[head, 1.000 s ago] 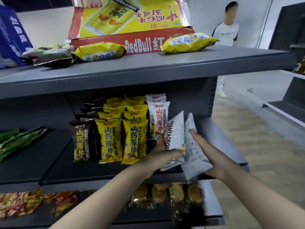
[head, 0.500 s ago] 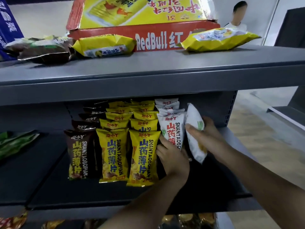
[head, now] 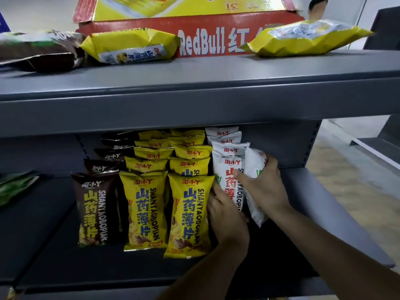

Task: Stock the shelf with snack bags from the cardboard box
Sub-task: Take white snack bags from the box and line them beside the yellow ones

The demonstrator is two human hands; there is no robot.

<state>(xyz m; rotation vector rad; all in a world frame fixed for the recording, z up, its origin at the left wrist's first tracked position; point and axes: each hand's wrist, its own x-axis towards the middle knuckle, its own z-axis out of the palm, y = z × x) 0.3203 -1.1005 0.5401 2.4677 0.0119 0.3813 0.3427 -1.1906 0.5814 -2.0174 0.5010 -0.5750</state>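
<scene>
Gripping a white bag (head: 254, 163) is the right hand (head: 266, 187).

white snack bag (head: 253, 167): upright, just right of white row (head: 227, 152) | cardboard box (head: 194, 29): red-yellow, open, atop shelf (head: 194, 87)

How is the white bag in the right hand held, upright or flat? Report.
Upright, slightly tilted: the right hand grips the white bag on end.

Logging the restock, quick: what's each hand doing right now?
Left hand: against the front white bag; grip cannot be told.
Right hand: holding the sideways white bag.
</scene>
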